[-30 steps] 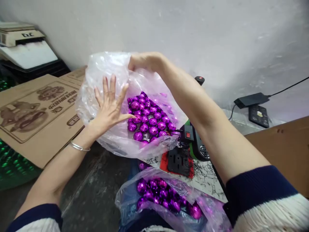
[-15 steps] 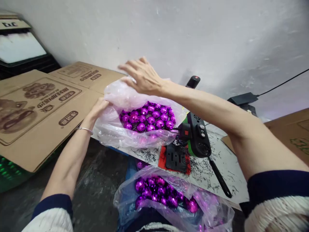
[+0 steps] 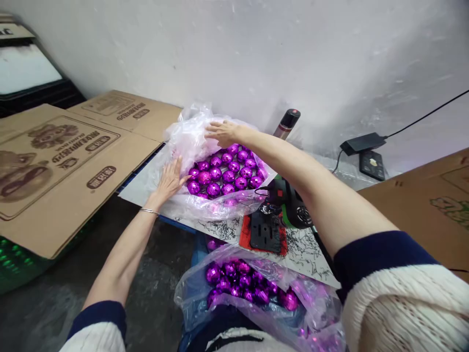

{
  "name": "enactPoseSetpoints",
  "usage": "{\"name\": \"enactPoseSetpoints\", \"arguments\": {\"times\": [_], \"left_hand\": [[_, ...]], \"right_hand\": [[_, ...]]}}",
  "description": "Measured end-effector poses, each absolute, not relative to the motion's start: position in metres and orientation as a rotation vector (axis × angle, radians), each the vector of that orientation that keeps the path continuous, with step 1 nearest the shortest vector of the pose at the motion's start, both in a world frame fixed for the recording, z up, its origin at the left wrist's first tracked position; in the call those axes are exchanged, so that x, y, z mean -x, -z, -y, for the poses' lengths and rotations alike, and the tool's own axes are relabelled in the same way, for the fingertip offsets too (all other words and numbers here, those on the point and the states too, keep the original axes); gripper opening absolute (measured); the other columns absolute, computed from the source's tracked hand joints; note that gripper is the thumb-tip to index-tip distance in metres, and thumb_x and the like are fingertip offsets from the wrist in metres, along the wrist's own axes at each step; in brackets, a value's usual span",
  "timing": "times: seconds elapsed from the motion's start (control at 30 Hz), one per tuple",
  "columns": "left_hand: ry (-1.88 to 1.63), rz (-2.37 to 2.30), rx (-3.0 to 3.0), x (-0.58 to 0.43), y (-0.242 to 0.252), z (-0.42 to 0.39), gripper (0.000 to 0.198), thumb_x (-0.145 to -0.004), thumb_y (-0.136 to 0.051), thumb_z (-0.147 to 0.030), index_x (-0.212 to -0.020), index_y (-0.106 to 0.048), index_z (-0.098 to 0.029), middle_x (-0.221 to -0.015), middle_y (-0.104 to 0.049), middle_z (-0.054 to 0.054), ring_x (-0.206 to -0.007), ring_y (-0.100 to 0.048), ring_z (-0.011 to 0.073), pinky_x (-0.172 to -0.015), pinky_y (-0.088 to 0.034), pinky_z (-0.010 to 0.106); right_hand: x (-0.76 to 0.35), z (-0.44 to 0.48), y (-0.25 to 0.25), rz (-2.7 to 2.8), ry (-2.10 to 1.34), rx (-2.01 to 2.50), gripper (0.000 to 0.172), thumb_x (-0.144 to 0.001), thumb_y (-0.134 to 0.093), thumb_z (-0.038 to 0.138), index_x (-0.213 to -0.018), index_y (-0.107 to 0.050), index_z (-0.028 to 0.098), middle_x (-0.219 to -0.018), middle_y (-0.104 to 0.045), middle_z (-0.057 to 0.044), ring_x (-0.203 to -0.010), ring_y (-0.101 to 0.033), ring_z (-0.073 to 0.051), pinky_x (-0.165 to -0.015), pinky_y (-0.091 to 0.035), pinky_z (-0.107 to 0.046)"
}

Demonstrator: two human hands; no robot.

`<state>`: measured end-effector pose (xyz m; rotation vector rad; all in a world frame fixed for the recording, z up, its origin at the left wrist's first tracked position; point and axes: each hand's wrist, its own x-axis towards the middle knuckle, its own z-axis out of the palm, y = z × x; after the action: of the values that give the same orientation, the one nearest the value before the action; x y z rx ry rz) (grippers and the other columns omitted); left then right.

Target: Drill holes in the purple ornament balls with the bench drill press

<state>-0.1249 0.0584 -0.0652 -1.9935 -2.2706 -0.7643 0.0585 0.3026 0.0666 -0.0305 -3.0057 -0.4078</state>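
A clear plastic bag [image 3: 190,134] lies open on the white work board [image 3: 137,188], with several shiny purple balls [image 3: 227,176] inside. My left hand [image 3: 170,180] rests on the bag's left side, fingers spread, beside the balls. At the bag's back edge, my right hand [image 3: 224,133] presses on the plastic with its fingers extended. Neither hand grips a ball. A second bag [image 3: 190,293] with more purple balls [image 3: 242,281] lies on my lap. Between the bags stands a black and green machine [image 3: 293,205], partly hidden by my right forearm.
Cardboard [image 3: 73,156] spreads on the left above a green basket [image 3: 18,264]. A spray can [image 3: 287,124] stands by the wall. A black power adapter [image 3: 362,143] and another carton [image 3: 421,205] are at right.
My left hand has moved right and spread over the bag's side. My right hand has come down onto the plastic. The bag's raised rim is pushed back, and more of the board shows at left.
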Motion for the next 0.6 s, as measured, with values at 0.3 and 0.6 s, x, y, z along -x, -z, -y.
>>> {"name": "enactPoseSetpoints", "arguments": {"times": [0.3,0.6], "left_hand": [[0.771,2.043,2.043,0.077,0.028,-0.033,0.093,-0.089,-0.061,-0.066,-0.161,-0.032,-0.015,-0.166,-0.032,0.023,-0.158,-0.022,0.0412,-0.127,-0.017,0.063],[0.473,1.705,2.557,-0.024,0.089,0.045,0.039,-0.098,-0.058,-0.027,-0.136,-0.066,-0.028,-0.149,-0.059,0.013,-0.14,-0.054,0.0315,-0.118,-0.043,0.051]], "right_hand": [[-0.111,-0.204,-0.136,3.05,0.506,-0.15,0.026,-0.1,-0.051,0.036,-0.116,-0.066,0.021,-0.128,-0.064,-0.005,-0.124,-0.058,-0.025,-0.106,-0.047,-0.048],[-0.282,-0.089,-0.204,2.809,0.405,0.278,0.031,-0.102,-0.048,0.036,-0.131,-0.059,0.031,-0.142,-0.062,-0.004,-0.122,-0.065,-0.025,-0.103,-0.054,-0.049]]}}
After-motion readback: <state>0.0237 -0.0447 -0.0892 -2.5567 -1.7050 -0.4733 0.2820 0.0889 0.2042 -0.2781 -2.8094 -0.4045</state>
